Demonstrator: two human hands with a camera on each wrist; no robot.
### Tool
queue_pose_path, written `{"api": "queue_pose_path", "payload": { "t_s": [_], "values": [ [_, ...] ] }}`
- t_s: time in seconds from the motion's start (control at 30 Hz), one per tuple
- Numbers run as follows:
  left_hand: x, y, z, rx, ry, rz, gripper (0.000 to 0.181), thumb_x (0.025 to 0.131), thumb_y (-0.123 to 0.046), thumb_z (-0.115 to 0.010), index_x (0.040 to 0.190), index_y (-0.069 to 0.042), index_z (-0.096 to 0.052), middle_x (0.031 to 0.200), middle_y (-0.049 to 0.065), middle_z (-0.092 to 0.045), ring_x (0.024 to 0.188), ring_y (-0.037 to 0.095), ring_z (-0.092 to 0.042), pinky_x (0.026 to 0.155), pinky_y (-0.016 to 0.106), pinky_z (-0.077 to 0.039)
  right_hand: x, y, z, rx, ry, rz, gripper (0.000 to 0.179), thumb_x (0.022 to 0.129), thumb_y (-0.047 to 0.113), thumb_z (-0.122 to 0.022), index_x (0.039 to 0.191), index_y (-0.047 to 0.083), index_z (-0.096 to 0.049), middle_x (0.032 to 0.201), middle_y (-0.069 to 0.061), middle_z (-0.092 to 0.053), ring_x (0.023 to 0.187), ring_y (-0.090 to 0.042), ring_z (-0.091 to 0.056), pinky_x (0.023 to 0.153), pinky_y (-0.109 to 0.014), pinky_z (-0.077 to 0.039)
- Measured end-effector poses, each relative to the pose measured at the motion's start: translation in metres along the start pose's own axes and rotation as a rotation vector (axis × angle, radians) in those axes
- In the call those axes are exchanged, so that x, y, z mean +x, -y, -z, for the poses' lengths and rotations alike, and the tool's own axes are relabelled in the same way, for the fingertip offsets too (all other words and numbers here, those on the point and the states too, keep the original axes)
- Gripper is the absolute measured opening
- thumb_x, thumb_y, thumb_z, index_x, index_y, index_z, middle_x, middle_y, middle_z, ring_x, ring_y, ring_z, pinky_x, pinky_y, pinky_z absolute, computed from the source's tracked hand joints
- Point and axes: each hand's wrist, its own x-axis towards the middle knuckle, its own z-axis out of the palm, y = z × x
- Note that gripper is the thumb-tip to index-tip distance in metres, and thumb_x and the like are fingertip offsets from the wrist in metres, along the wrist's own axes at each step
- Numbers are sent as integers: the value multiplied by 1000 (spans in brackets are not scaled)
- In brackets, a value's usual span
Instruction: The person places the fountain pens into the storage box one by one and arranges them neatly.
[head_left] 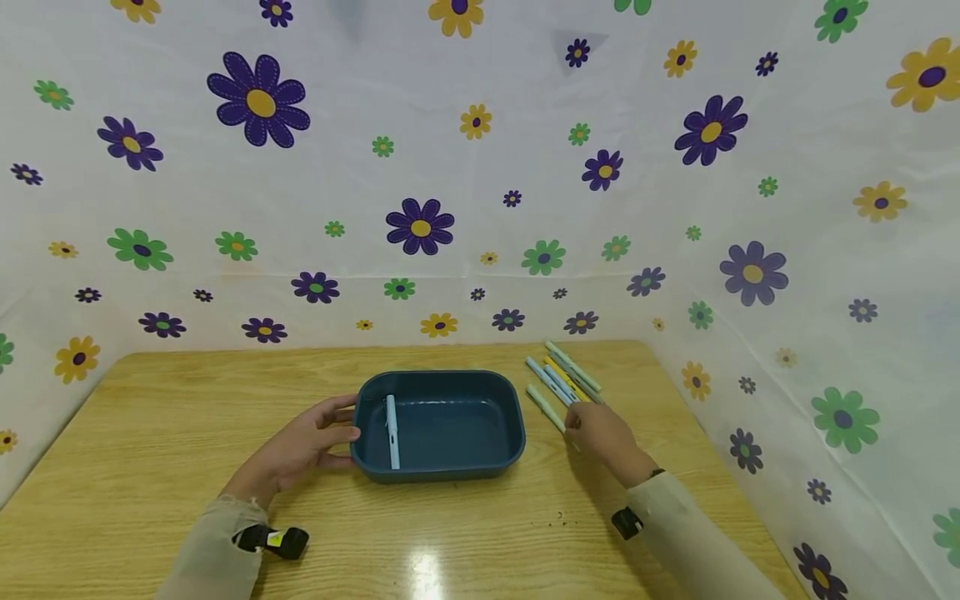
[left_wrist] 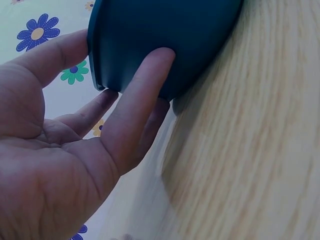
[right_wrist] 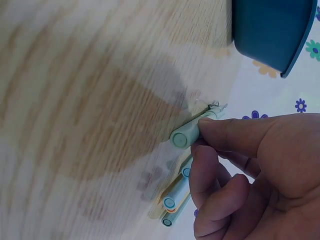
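My left hand [head_left: 303, 446] touches the left end of a dark blue rectangular bin [head_left: 521, 437], its fairly straight fingers spread against the outer wall. A light blue pen [head_left: 393, 433] with a clip lies inside the bin near that end. To the right of the bin, my right hand [head_left: 603, 433] pinches the near end of a pale green pen [head_left: 545, 407] between thumb and finger. In the right wrist view, this green pen [right_wrist: 185, 136] shows its round end and clip. Beyond it lie two light blue pens [head_left: 542, 379], a yellow pen [head_left: 564, 377] and another green pen [head_left: 573, 367].
The bin and pens are on a wood-grain table [head_left: 187, 417]. A flower-patterned white cloth [head_left: 337, 175] hangs behind and along the sides. Small dark specks [head_left: 558, 521] lie on the tabletop near the right wrist.
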Motion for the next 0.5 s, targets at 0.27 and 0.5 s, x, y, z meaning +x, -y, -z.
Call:
{"api": "queue_pose_path", "payload": {
  "t_s": [0.27,0.5],
  "values": [
    [1,0,-1,0,-5,3,77,102,-16,-66,164,-5,-21,160,33,-27,116,33,-66,94,50,-59,-4,0,-2,25,3,14,6,95,10,-74,95,7,-69,92,-7,-71,74,-18,-63,63,-38,-55],
    [0,0,-1,9,-13,0,76,103,-16,-66,163,-4,-22,159,33,-27,116,33,-66,93,51,-59,-1,-2,-2,16,15,29,4,96,10,-72,94,8,-69,92,-6,-71,75,-17,-62,64,-38,-55]
  ]
}}
